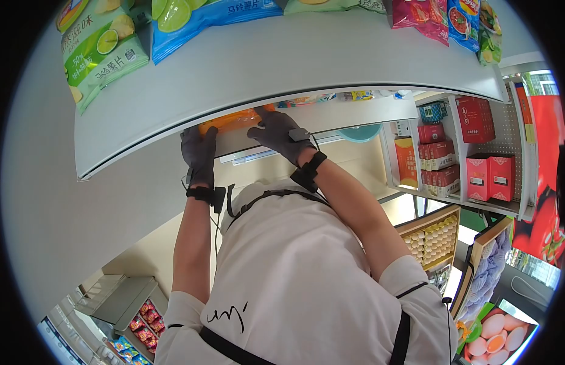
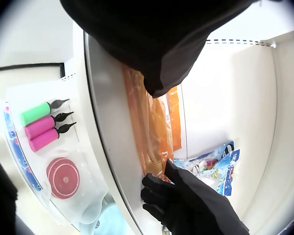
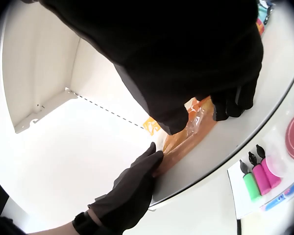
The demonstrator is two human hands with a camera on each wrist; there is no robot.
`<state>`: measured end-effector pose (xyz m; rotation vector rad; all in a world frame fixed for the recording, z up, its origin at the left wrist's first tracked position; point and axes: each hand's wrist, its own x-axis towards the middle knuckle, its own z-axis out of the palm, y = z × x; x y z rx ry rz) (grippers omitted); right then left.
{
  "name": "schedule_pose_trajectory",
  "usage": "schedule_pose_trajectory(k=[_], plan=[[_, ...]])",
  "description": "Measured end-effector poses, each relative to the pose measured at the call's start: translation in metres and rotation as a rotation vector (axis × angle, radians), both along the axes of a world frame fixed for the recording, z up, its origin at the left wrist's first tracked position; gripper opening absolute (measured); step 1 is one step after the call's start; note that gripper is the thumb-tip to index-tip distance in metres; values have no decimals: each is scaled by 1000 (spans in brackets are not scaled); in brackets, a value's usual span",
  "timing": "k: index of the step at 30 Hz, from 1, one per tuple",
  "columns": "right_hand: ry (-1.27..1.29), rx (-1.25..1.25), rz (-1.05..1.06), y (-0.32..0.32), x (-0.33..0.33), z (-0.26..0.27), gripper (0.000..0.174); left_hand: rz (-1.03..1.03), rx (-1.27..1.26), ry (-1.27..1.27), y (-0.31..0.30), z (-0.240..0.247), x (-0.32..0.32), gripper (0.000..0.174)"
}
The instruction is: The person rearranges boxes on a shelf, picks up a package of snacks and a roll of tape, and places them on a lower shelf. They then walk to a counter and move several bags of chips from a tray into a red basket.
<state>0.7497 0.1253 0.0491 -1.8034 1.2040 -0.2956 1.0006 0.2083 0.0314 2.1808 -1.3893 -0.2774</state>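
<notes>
A clear-wrapped orange package (image 1: pixel 233 123) lies lengthwise on a white shelf (image 2: pixel 220 103), just back from the front edge and roughly parallel to it. Both hands wear dark gloves. The right hand (image 1: pixel 282 137) pinches the package's right end, its bent fingers toward the front edge and its thumb on the rear side. The left hand (image 1: pixel 199 149) touches the left end, one digit over the wrapper; the glove hides much of that contact, so I cannot tell whether its fingers are clamped on the package or only resting against it.

Behind the right end, farther from the front edge, lie blue-and-white packets (image 2: pixel 218 171). Below the front edge, a green pump (image 2: pixel 35 113) and pink pumps (image 2: pixel 40 128) lie side by side, near a red disc (image 2: pixel 62 178) and a pale blue bowl (image 1: pixel 360 132). On the upper shelf (image 1: pixel 282 70), a green bag (image 1: pixel 106 55) lies close to the left corner, next to a blue bag (image 1: pixel 215 24), and a pink packet (image 1: pixel 421 21) lies toward the right corner.
</notes>
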Motion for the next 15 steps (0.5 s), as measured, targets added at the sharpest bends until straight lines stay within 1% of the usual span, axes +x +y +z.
schedule_pose_trajectory(k=[8, 11, 12, 14, 15], plan=[[-59, 7, -19, 1, -3, -6, 86, 5, 1, 10, -3, -8, 4, 45], [-80, 69, -38, -2, -2, -11, 83, 10, -7, 36, -1, -10, 7, 42], [-82, 70, -34, -3, -3, -11, 83, 22, -45, 120, 0, -10, 6, 40], [-118, 184, -61, -7, -5, -10, 80, 45, -123, 292, 1, -12, 4, 37], [-135, 240, -75, -9, -5, -9, 79, 49, -123, 291, 2, -11, 4, 37]])
